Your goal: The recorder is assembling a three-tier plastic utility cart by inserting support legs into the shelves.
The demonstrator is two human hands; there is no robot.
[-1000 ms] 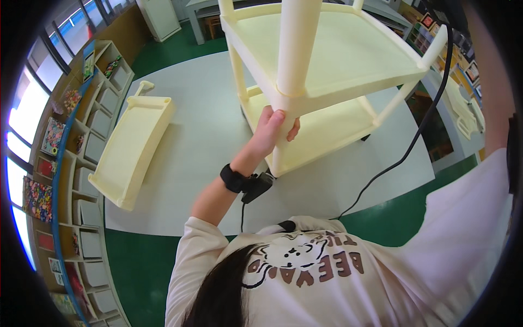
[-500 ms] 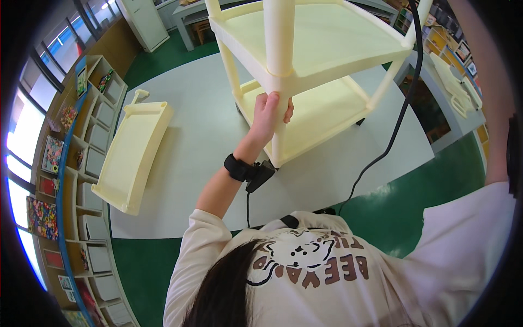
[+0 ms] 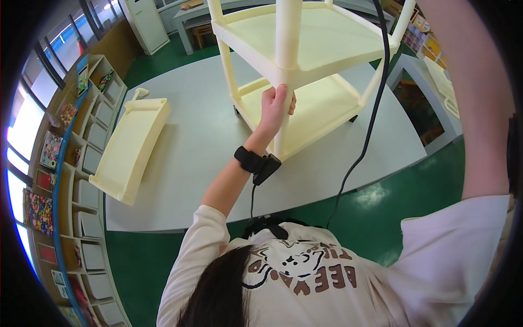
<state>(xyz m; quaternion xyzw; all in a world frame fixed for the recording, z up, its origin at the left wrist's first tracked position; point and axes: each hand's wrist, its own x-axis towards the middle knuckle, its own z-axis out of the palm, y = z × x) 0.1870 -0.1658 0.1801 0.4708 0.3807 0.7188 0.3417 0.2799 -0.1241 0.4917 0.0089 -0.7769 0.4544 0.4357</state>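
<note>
A cream plastic shelf unit (image 3: 321, 38) with two tiers stands on a grey mat (image 3: 201, 136). My left hand (image 3: 275, 106) is closed around its near corner post (image 3: 287, 32), just under the upper tier and above the lower tier (image 3: 316, 109). A black band with a small device (image 3: 256, 162) sits on that wrist. My right arm (image 3: 468, 92) rises along the right edge, and its hand is out of the picture. My own hair and pale printed shirt (image 3: 305, 272) fill the bottom.
A loose cream shelf tray (image 3: 131, 144) lies on the mat to the left. A black cable (image 3: 370, 120) hangs down past the shelf unit to my chest. Cubby shelving (image 3: 81, 163) lines the left wall over green floor (image 3: 408, 196). A white cabinet (image 3: 144, 22) stands at the back.
My left hand has shifted up the corner post and wrapped more fully around it. The shelf unit now appears closer and more upright in view.
</note>
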